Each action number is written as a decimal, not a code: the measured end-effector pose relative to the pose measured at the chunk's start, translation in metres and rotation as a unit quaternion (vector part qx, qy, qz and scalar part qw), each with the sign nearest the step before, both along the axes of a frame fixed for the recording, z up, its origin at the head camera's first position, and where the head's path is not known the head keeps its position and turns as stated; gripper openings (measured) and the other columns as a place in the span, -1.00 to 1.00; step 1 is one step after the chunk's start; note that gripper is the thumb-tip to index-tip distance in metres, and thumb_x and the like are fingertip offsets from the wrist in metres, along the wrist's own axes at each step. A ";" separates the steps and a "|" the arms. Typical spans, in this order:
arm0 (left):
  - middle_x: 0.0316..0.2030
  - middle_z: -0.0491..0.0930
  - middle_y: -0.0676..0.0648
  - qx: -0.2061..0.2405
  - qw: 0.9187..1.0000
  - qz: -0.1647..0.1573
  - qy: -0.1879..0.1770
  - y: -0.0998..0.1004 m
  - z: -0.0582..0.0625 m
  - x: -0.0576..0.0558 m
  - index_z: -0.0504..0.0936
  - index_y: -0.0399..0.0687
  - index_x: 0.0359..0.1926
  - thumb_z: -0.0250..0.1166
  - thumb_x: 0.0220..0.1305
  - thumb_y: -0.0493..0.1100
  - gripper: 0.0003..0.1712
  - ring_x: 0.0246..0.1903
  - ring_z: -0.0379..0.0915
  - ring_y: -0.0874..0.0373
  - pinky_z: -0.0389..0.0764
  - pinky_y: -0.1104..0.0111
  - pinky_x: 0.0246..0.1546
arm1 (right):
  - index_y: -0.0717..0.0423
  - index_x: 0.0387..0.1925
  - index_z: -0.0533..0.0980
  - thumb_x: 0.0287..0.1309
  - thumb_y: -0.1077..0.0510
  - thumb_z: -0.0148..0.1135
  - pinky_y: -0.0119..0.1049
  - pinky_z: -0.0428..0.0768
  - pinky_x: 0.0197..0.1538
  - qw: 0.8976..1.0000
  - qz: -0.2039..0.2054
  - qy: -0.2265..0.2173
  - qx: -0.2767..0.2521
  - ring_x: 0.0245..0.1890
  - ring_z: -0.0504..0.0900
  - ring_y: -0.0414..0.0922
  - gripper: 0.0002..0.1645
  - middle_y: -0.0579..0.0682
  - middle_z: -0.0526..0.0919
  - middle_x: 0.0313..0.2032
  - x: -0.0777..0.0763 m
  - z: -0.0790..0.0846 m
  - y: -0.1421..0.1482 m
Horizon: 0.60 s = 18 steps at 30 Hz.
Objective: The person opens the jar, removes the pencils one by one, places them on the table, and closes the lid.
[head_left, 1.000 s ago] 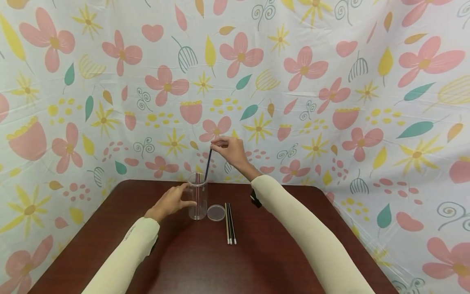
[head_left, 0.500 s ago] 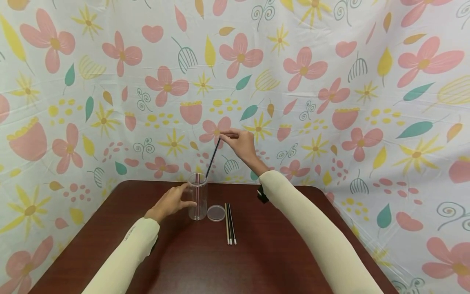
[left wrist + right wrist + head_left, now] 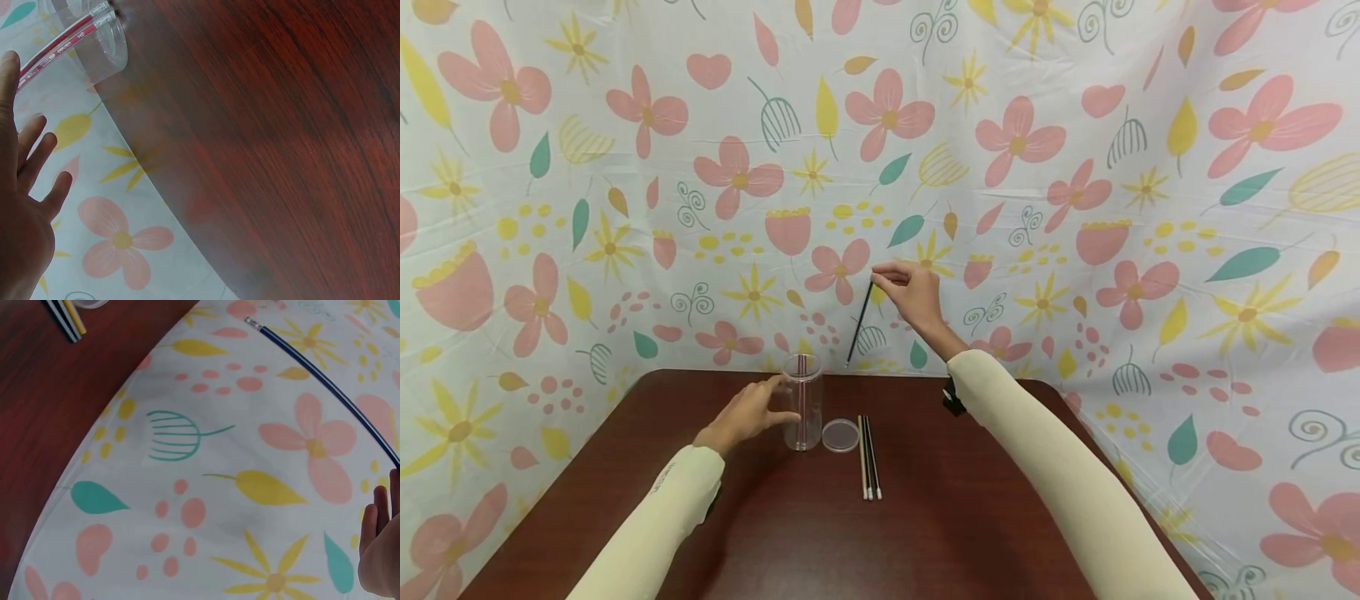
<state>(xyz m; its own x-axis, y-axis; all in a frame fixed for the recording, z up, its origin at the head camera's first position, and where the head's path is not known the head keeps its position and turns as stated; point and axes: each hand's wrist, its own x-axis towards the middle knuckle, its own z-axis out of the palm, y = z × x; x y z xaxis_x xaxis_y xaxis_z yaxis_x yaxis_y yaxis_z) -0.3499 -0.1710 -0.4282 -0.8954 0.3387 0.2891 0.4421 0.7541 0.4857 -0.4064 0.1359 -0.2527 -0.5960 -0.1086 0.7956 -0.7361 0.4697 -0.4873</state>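
My right hand [image 3: 912,293] pinches the upper end of a dark blue pencil [image 3: 861,321], which hangs slanted in the air right of the jar. Its silver-ferruled eraser end points down; in the right wrist view the pencil [image 3: 325,381] runs up from the fingers. With thumb in front and fingers at the far side, my left hand [image 3: 745,417] holds a clear cylindrical jar [image 3: 812,417] upright on the table. Red striped pencils [image 3: 802,400] stand inside it, eraser ends down, as the left wrist view also shows. The fingertips behind the jar are partly hidden.
A round clear lid [image 3: 840,435] lies right of the jar. Beside it several pencils [image 3: 870,458], gold and black, lie side by side with white eraser ends toward me. The dark red-brown table [image 3: 820,542] ends at a floral cloth [image 3: 1037,208] behind.
My right hand has moved up and to the right, drawing the blue pencil's lower end out of the jar and away from its rim. The left hand has stayed at the jar.
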 end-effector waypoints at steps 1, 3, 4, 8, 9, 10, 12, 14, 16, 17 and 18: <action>0.23 0.63 -0.17 0.000 1.000 0.000 0.000 0.000 0.000 0.000 0.40 -0.21 0.42 0.53 0.23 0.12 -0.11 0.28 0.49 -0.20 0.52 -0.09 0.24 | 0.12 -0.10 0.78 0.26 0.16 0.49 -0.21 0.75 -0.05 1.000 -0.002 -0.002 0.004 -0.21 0.83 -0.05 -0.79 0.08 0.83 -0.22 -0.001 -0.002 0.002; 0.23 0.63 -0.17 0.000 1.000 0.000 0.000 -0.001 0.000 0.000 0.40 -0.21 0.42 0.53 0.23 0.13 -0.10 0.29 0.49 -0.20 0.51 -0.09 0.26 | 0.12 -0.09 0.78 0.27 0.16 0.48 -0.20 0.75 -0.05 1.000 -0.005 -0.009 0.011 -0.21 0.83 -0.05 -0.80 0.08 0.83 -0.23 -0.002 -0.007 0.006; 0.23 0.63 -0.17 0.000 1.000 0.000 0.000 -0.001 0.000 0.000 0.40 -0.21 0.42 0.53 0.23 0.13 -0.10 0.30 0.48 -0.20 0.50 -0.10 0.26 | 0.12 -0.09 0.78 0.27 0.16 0.48 -0.19 0.75 -0.05 1.000 -0.005 -0.014 0.014 -0.21 0.83 -0.05 -0.79 0.07 0.83 -0.23 -0.002 -0.009 0.008; 0.24 0.63 -0.18 0.001 1.000 0.001 -0.002 -0.002 0.000 0.000 0.39 -0.22 0.43 0.53 0.22 0.13 -0.08 0.31 0.47 -0.21 0.49 -0.10 0.28 | 0.13 -0.07 0.77 0.30 0.13 0.46 -0.18 0.75 -0.09 0.999 -0.007 -0.038 0.032 -0.24 0.83 -0.03 -0.78 0.06 0.83 -0.23 0.000 -0.018 0.017; 0.24 0.63 -0.18 0.001 1.000 0.001 -0.003 -0.002 0.000 0.000 0.39 -0.22 0.43 0.53 0.22 0.13 -0.08 0.31 0.47 -0.21 0.49 -0.10 0.28 | 0.14 -0.06 0.77 0.31 0.12 0.45 -0.17 0.75 -0.14 0.998 -0.008 -0.043 0.035 -0.25 0.82 -0.01 -0.76 0.07 0.83 -0.23 0.000 -0.022 0.019; 0.24 0.63 -0.18 0.002 1.000 0.002 -0.003 -0.002 0.000 0.000 0.39 -0.22 0.43 0.54 0.22 0.12 -0.08 0.31 0.47 -0.21 0.49 -0.11 0.28 | 0.14 -0.06 0.77 0.31 0.11 0.45 -0.17 0.75 -0.18 0.998 -0.010 -0.049 0.038 -0.26 0.82 0.01 -0.76 0.07 0.83 -0.23 0.000 -0.025 0.022; 0.24 0.62 -0.19 0.002 1.000 0.002 -0.003 -0.001 0.000 0.000 0.39 -0.22 0.43 0.53 0.23 0.12 -0.09 0.31 0.46 -0.21 0.49 -0.11 0.28 | 0.13 -0.05 0.77 0.32 0.09 0.45 -0.17 0.74 -0.23 0.997 -0.019 -0.060 0.043 -0.28 0.82 0.01 -0.75 0.06 0.83 -0.23 0.000 -0.034 0.027; 0.25 0.62 -0.19 0.003 1.000 0.002 -0.005 -0.001 0.000 0.000 0.38 -0.22 0.44 0.53 0.23 0.12 -0.09 0.31 0.46 -0.21 0.49 -0.11 0.27 | 0.12 -0.06 0.78 0.32 0.09 0.44 -0.16 0.73 -0.23 0.996 -0.028 -0.073 0.050 -0.27 0.82 0.01 -0.75 0.06 0.83 -0.23 -0.001 -0.045 0.033; 0.25 0.61 -0.19 0.003 1.000 0.001 -0.007 -0.001 0.000 0.000 0.38 -0.22 0.44 0.53 0.24 0.12 -0.09 0.31 0.46 -0.22 0.50 -0.11 0.27 | 0.12 -0.07 0.78 0.32 0.10 0.45 -0.12 0.74 -0.16 0.994 -0.037 -0.085 0.058 -0.24 0.82 -0.01 -0.77 0.06 0.83 -0.22 -0.002 -0.056 0.039; 0.26 0.61 -0.19 0.002 1.000 0.001 -0.007 -0.001 0.000 0.000 0.37 -0.22 0.44 0.52 0.24 0.13 -0.08 0.31 0.46 -0.22 0.50 -0.11 0.27 | 0.12 -0.08 0.79 0.31 0.10 0.45 -0.09 0.74 -0.13 0.993 -0.040 -0.088 0.063 -0.24 0.82 -0.01 -0.77 0.07 0.83 -0.23 -0.002 -0.062 0.042; 0.26 0.61 -0.19 0.001 1.000 0.000 -0.007 -0.001 0.000 0.000 0.37 -0.22 0.44 0.52 0.24 0.13 -0.08 0.31 0.46 -0.22 0.50 -0.11 0.26 | 0.13 -0.09 0.79 0.32 0.09 0.45 -0.07 0.74 -0.10 0.993 -0.043 -0.091 0.067 -0.22 0.82 -0.01 -0.77 0.07 0.83 -0.22 -0.003 -0.068 0.045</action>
<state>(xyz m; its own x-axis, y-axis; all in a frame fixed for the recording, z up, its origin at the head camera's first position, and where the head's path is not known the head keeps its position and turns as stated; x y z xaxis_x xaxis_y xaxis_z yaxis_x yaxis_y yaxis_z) -0.3500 -0.1719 -0.4285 -0.8994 0.3384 0.2768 0.4352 0.7526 0.4942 -0.4097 0.1807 -0.3203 -0.7399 -0.1490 0.6561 -0.5963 0.5967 -0.5370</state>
